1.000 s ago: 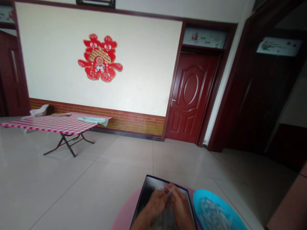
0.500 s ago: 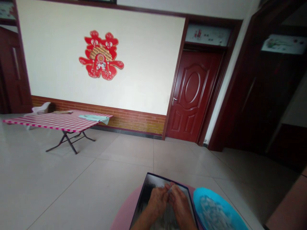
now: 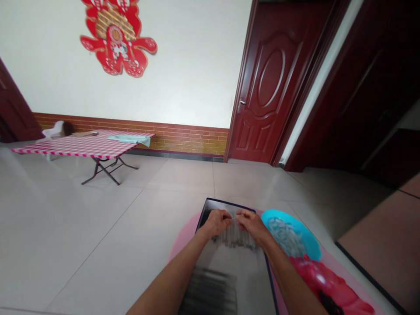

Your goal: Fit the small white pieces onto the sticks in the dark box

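Over the far part of a shallow dark-rimmed box (image 3: 252, 280), my left hand (image 3: 218, 222) and my right hand (image 3: 251, 223) face each other with fingertips pinched. A thin clear piece (image 3: 233, 218) appears to span the small gap between them; its exact kind is too blurred to tell. Just below my fingers lies a row of slender, clear-grey pieces (image 3: 234, 238), side by side in the box. Nearer to me, several dark thin rods (image 3: 210, 291) rest in the box, smeared by blur.
The box stands on a pink round table (image 3: 183, 236). Right of it are a blue basin (image 3: 315, 249) of whitish clear pieces and a red plastic bag (image 3: 331, 284). A checkered folding table (image 3: 82, 146) stands by the wall. A pinkish-brown panel (image 3: 387, 245) is at far right.
My view has tipped downward, showing more of the box and the red bag. My hands have moved slightly apart, both still pinched.
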Demonstrator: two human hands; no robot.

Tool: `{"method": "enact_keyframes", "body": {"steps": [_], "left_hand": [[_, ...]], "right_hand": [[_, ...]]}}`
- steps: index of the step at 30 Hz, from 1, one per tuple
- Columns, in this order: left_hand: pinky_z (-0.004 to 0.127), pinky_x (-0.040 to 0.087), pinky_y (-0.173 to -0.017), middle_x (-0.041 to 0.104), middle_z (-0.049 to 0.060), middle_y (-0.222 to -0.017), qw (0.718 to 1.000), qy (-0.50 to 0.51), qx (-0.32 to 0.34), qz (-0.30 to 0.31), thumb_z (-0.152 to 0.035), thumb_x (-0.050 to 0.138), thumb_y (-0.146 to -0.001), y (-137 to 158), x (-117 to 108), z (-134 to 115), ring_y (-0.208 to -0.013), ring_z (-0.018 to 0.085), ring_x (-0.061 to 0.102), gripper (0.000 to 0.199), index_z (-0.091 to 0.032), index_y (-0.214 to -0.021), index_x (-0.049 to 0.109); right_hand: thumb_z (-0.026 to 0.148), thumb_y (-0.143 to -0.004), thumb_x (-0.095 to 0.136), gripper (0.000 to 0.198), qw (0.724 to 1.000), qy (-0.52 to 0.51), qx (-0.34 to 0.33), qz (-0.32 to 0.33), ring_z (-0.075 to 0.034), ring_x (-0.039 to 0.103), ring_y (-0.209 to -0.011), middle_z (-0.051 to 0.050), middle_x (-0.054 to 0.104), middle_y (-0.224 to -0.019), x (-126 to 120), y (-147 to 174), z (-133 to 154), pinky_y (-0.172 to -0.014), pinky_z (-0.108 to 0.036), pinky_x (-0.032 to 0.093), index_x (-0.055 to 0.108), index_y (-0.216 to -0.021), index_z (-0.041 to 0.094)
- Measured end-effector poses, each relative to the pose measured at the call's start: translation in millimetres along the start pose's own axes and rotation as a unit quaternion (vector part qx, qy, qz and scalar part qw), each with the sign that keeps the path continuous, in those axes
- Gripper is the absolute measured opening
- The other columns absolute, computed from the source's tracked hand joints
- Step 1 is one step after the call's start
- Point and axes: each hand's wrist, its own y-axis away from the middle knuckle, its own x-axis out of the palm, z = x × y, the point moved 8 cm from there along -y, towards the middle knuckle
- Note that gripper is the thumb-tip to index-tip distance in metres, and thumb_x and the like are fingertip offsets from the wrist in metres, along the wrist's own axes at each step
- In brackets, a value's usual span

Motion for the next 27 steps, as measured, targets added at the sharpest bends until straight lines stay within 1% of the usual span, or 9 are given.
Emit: {"method": "enact_keyframes", "body": {"steps": [3,6,8,10,13,15,19,23,27], "left_hand": [[0.021,0.046,-0.054,0.065,-0.001,-0.057,0.997,0.009,0.001,0.074,-0.018,0.057,-0.074,12.8,10.1,3.7,-0.054,0.014,0.059,0.022,-0.011,-0.083,0.075],[0.020,0.045,-0.053,0.063,-0.002,-0.052,0.995,0.011,0.020,0.096,-0.018,0.060,-0.072,25.0,14.7,4.1,-0.052,0.013,0.059,0.016,-0.013,-0.071,0.075],[0.020,0.046,-0.061,0.066,-0.001,-0.060,0.998,0.006,0.039,0.053,-0.018,0.058,-0.075,28.1,9.0,3.4,-0.061,0.014,0.061,0.018,-0.014,-0.070,0.074],[0.023,0.047,-0.073,0.070,0.002,-0.073,0.998,0.002,0.053,-0.020,-0.019,0.054,-0.079,28.3,-1.7,4.0,-0.074,0.016,0.062,0.022,-0.015,-0.076,0.075],[0.026,0.046,-0.084,0.072,0.006,-0.090,0.991,0.007,0.058,-0.118,-0.022,0.049,-0.084,27.6,-16.7,9.6,-0.088,0.018,0.063,0.026,-0.016,-0.090,0.074],[0.025,0.047,-0.082,0.073,0.006,-0.092,0.986,0.016,0.055,-0.156,-0.023,0.048,-0.086,27.3,-22.4,15.0,-0.087,0.017,0.064,0.027,-0.016,-0.094,0.073],[0.022,0.050,-0.072,0.073,0.004,-0.082,0.981,0.028,0.039,-0.186,-0.025,0.050,-0.085,26.3,-25.1,23.9,-0.075,0.015,0.065,0.026,-0.016,-0.092,0.073],[0.022,0.050,-0.069,0.073,0.003,-0.078,0.977,0.027,0.013,-0.209,-0.023,0.049,-0.084,23.6,-25.4,32.2,-0.074,0.015,0.066,0.026,-0.016,-0.092,0.073],[0.023,0.051,-0.069,0.073,0.004,-0.079,0.973,0.009,-0.019,-0.229,-0.024,0.043,-0.087,20.7,-27.7,42.5,-0.076,0.015,0.068,0.031,-0.016,-0.096,0.072]], "right_hand": [[0.022,-0.049,0.070,0.012,0.995,0.060,-0.015,0.078,-0.014,0.050,-0.051,0.005,0.060,-0.048,2.6,19.6,3.2,-0.053,-0.026,0.037,0.070,-0.061,0.019],[0.019,-0.056,0.062,0.009,0.965,0.193,-0.102,0.147,-0.017,0.056,-0.060,0.002,0.066,-0.057,9.7,43.2,4.3,-0.060,-0.027,0.037,0.070,-0.059,0.022],[0.019,-0.063,0.057,0.014,0.934,0.282,-0.162,0.149,-0.019,0.058,-0.065,0.000,0.068,-0.063,12.9,58.0,-0.3,-0.064,-0.029,0.038,0.070,-0.062,0.023],[0.018,-0.065,0.054,0.016,0.913,0.334,-0.188,0.136,-0.020,0.059,-0.069,-0.001,0.068,-0.067,16.9,70.6,-9.9,-0.067,-0.030,0.038,0.069,-0.066,0.022],[0.018,-0.068,0.051,0.018,0.892,0.379,-0.203,0.138,-0.021,0.060,-0.075,-0.004,0.067,-0.075,32.9,89.4,-24.4,-0.072,-0.031,0.040,0.068,-0.073,0.021],[0.018,-0.070,0.050,0.019,0.887,0.382,-0.215,0.145,-0.021,0.059,-0.079,-0.006,0.065,-0.080,46.2,101.2,-28.4,-0.074,-0.032,0.041,0.067,-0.076,0.021],[0.015,-0.071,0.047,0.020,0.880,0.384,-0.228,0.158,-0.021,0.059,-0.082,-0.007,0.063,-0.083,62.7,115.8,-28.9,-0.075,-0.032,0.042,0.065,-0.079,0.019],[0.012,-0.067,0.050,0.022,0.870,0.414,-0.204,0.171,-0.023,0.059,-0.086,-0.008,0.063,-0.089,61.5,120.3,-33.3,-0.078,-0.033,0.042,0.065,-0.082,0.019],[0.011,-0.062,0.053,0.029,0.878,0.405,-0.193,0.170,-0.023,0.058,-0.093,-0.008,0.064,-0.095,58.6,123.9,-36.2,-0.083,-0.034,0.042,0.066,-0.087,0.020]]}}
